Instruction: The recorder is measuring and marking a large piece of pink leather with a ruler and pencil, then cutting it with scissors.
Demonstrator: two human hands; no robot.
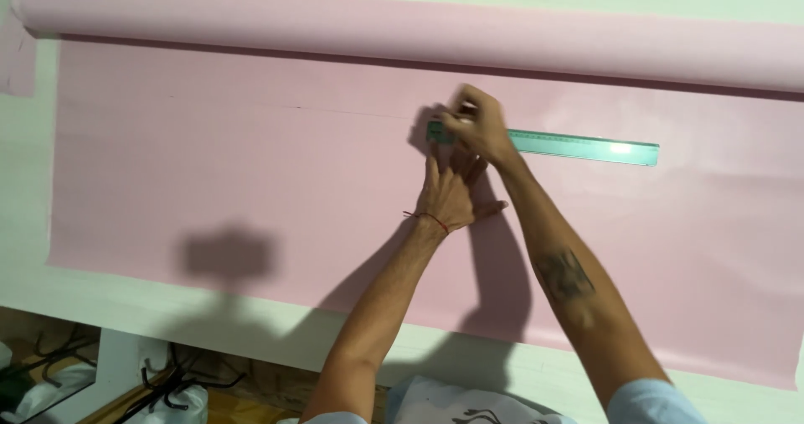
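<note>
The right hand (479,121) is curled over the left end of the ruler (578,146), fingers bunched as if pinching something thin, though whatever it grips is too hidden to tell. The left hand (450,191) lies open and flat just below it, fingers spread and pointing up the sheet, fingertips reaching under the right hand to the ruler's lower edge; a thin red thread circles its wrist. The two forearms cross low in the view, the right one bearing a dark tattoo.

There is one ruler: a long, straight, translucent green plastic strip, lying nearly level with its right end tipped slightly down, touching the paper along its whole length. There is one sheet of pink paper (209,173), smooth and matt, unrolled flat toward the person, with a faint straight line running left from the hands. Its far end is wound in one roll (335,26), a long cylinder across the top.

The paper rests on a pale table (251,315), whose bare margin shows along the near and left edges. Wide stretches of uncovered paper lie left and right of the hands. Below the table edge sit white bags (180,399) with dark hooks.
</note>
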